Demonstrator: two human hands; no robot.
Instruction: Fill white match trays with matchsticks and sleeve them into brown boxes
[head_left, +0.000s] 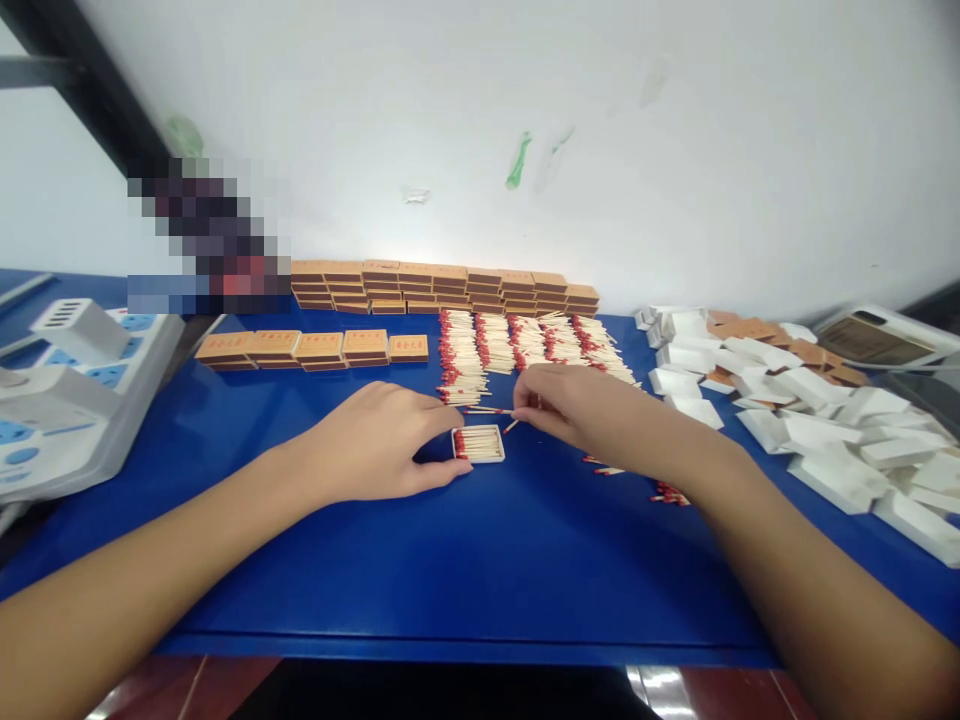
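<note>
A small white matchbox tray (489,460) lies on the blue table, with red-headed matches (477,442) side by side in it. The thumb and fingers of my left hand (390,440) grip its left end. Just right of the tray, my right hand (562,400) is closed in a pinch on a few matchsticks (487,411), their red heads pointing left or down. Exactly how many it holds is hidden by the fingers. Behind both hands, several piles of loose matches (461,355) stand in rows, heads to the left.
Stacked orange matchboxes (435,285) line the wall, with a shorter row of matchboxes (319,348) at left. White trays (847,420) are heaped at right near a phone (885,335). A power strip (135,400) sits at left. Stray matches (670,493) lie under my right forearm.
</note>
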